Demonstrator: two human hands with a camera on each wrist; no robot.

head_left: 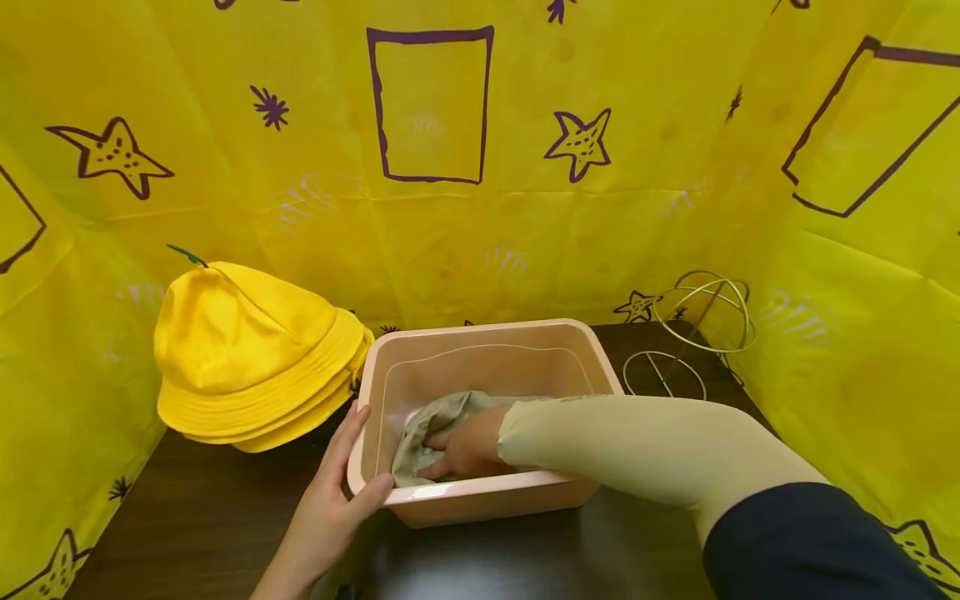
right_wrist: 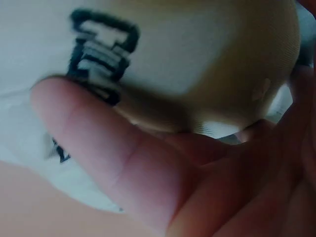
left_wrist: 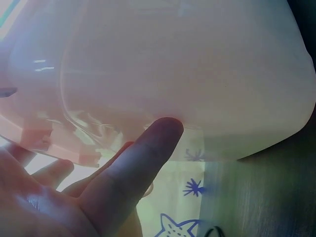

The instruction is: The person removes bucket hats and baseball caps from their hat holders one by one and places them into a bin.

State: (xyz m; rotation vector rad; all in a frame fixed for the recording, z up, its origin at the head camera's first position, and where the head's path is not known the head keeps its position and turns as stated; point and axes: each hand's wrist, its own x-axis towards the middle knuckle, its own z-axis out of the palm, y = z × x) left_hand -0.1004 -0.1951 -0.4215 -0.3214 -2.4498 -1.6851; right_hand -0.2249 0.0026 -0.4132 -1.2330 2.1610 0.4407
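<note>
A pink plastic bin (head_left: 487, 500) stands on the dark table, tilted slightly in the head view. My left hand (head_left: 330, 492) holds its front left corner, the thumb (left_wrist: 148, 153) against the outside wall in the left wrist view. Inside the bin lies a soft grey-green cloth item (head_left: 427, 433) that looks like a hat. Reaching in from the right, my right hand (head_left: 468, 442) grips it. Dark embroidered lettering (right_wrist: 103, 54) shows on pale fabric beside the thumb in the right wrist view. Some of the right fingers are hidden by the cloth.
Left of the bin sits a stack of yellow bucket hats (head_left: 247, 342), the top one with a green stem. A gold wire stand (head_left: 708, 312) is behind the bin on the right. Yellow patterned sheets (head_left: 442, 242) wall in the dark table (head_left: 187, 517).
</note>
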